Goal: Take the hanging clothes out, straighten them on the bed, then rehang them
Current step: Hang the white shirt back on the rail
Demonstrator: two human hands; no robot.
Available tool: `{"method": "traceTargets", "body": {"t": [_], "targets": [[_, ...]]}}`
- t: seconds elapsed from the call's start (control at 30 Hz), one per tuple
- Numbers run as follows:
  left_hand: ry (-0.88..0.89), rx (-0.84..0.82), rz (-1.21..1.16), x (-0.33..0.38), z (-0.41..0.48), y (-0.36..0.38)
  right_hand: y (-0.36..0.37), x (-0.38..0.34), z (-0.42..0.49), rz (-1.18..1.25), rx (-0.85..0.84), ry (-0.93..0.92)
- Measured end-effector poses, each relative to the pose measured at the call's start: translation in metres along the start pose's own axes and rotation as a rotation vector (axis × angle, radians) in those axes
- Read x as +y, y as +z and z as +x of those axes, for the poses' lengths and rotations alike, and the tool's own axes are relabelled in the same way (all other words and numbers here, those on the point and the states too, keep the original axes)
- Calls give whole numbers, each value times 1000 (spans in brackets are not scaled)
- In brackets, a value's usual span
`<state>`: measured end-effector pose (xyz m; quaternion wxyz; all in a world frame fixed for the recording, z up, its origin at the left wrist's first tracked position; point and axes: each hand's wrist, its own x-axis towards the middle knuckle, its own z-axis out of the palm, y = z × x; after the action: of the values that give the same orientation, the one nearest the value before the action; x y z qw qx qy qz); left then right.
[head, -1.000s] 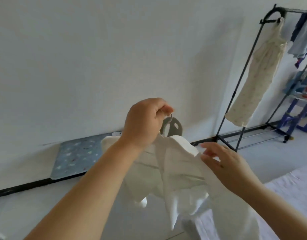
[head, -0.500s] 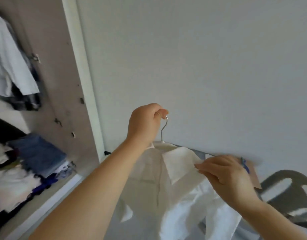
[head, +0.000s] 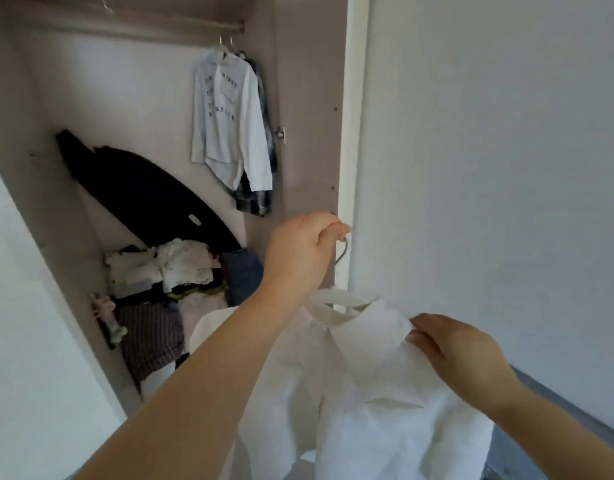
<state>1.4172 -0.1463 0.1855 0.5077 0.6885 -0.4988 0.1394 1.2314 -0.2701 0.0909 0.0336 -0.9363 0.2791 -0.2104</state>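
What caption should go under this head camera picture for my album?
Left hand holds a white shirt by its hanger hook while the right hand pinches the collar, facing the open wardrobe.

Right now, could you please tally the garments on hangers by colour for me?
White: 1, the white shirt on the hanger gripped by the left hand.
Pale grey, lettered: 1, the lettered top on the wardrobe rail.
Dark checked: 1, the checked garment behind it.
Total: 3 that I can tell apart.
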Motion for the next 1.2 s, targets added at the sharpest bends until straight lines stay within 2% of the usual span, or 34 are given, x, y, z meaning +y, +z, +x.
{"method": "traceTargets", "body": {"t": [0.1,0.17,0.3,0.4,0.5,0.7,0.9,1.0,1.2], "targets": [[-30,60,54,-49,15,-15,20,-24,46,-25,92,-23],[-95,73,81,-91,22,-22,32,-39,80,-36,83,-42],[-237,3,159,-189,22,-39,52,-65,153,-26,120,-39],[-189,-42,345,-252,33,-52,61,-86,209,44,145,-33],[-144,-15,485,-297,65,-62,72,-112,255,83,166,-95],[-195,119,374,-364,124,-81,88,-153,334,77,128,-239],[-193,218,431,-437,199,-98,114,-174,441,118,10,-404],[-197,240,505,-471,244,-104,132,-181,503,133,105,-506],[-227,343,520,-524,344,-114,145,-200,626,5,330,-596]]}}
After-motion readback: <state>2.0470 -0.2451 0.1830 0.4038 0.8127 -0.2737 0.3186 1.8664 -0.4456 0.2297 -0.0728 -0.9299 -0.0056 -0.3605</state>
